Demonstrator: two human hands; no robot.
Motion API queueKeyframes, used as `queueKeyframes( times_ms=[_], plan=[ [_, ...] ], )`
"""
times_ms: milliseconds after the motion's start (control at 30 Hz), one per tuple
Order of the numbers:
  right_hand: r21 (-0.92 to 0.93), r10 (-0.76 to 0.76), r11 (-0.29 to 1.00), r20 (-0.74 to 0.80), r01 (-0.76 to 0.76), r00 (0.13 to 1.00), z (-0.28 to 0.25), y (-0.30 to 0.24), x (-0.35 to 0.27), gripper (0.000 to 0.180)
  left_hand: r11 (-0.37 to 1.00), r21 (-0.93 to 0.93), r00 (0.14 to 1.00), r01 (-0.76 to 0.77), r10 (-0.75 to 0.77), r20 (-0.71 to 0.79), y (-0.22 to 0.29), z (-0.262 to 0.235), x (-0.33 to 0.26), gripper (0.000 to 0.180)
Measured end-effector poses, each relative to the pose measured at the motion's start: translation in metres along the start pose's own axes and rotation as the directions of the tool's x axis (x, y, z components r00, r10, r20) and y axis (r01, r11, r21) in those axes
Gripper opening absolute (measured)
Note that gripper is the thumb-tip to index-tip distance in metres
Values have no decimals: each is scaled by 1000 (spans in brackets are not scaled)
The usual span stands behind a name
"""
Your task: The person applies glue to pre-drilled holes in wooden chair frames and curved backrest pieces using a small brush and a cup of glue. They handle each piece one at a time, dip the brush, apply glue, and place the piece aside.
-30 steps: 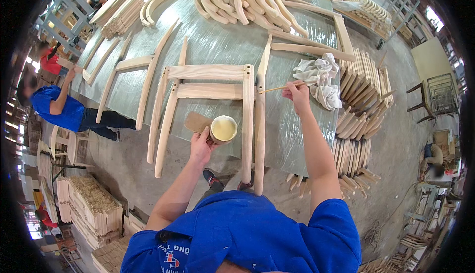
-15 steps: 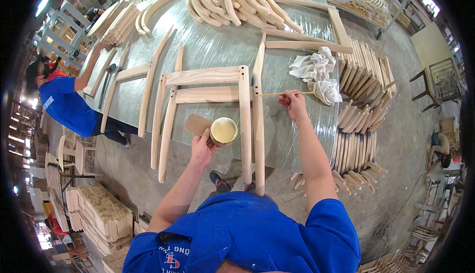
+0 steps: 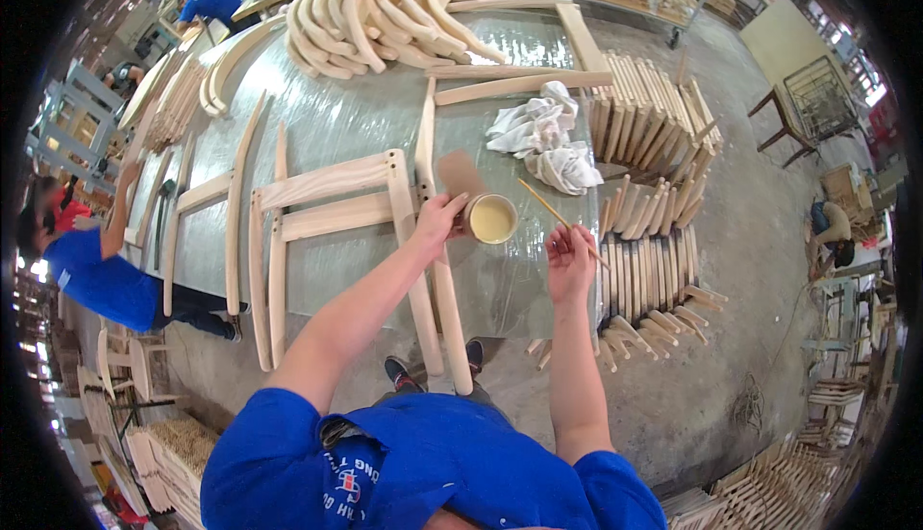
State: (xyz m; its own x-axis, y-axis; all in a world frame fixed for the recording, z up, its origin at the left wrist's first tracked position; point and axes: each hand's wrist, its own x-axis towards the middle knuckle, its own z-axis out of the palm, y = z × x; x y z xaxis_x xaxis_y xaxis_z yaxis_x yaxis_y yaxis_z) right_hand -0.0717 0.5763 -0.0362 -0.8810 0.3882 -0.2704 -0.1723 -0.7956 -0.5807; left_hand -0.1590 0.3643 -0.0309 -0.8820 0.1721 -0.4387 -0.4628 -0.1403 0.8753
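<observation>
Left grip [image 3: 440,221] closed around the filled cup [image 3: 493,220], which sat just to its right. Farther right, thin stick [image 3: 543,203], pinched in the right grip [image 3: 571,255]; long axis slanted away and leftward from there, tip near cup's far rim, apart.

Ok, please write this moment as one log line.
left hand: holding cup | right hand: holding stick | stick: outside cup | cloth: on table

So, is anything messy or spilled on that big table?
Only the white cloths stand out: they lie crumpled on the table, near its right edge, while the curved wooden pieces are heaped together. I see no spill around the cup in the left hand.
</observation>
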Motion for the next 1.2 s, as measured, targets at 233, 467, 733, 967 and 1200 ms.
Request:
queueKeyframes(
  times_ms=[233,467,733,967,1200],
  plan=[
    [-639,-407,413,508,649,760,-35,-19,-37,16,956,291,965,-37,-41,259,0,80,110,25],
    [-579,-113,-191,815,793,568,-32,-8,-21,28,563,685,854,-463,489,176,12,4,65,26],
    [-505,139,-390,794,770,592,-30,3,-17,45,561,825,434,-66,761,-483,29,-271,-141,21],
    [-497,-55,-434,847,751,528,-24,17,-58,51,293,696,459,656,576,-676,-7,-404,-209,51],
    [-788,43,-195,587,583,808,-7,110,-154,46,272,732,547,624,517,-658,-13,-468,-201,56]
  ],
)
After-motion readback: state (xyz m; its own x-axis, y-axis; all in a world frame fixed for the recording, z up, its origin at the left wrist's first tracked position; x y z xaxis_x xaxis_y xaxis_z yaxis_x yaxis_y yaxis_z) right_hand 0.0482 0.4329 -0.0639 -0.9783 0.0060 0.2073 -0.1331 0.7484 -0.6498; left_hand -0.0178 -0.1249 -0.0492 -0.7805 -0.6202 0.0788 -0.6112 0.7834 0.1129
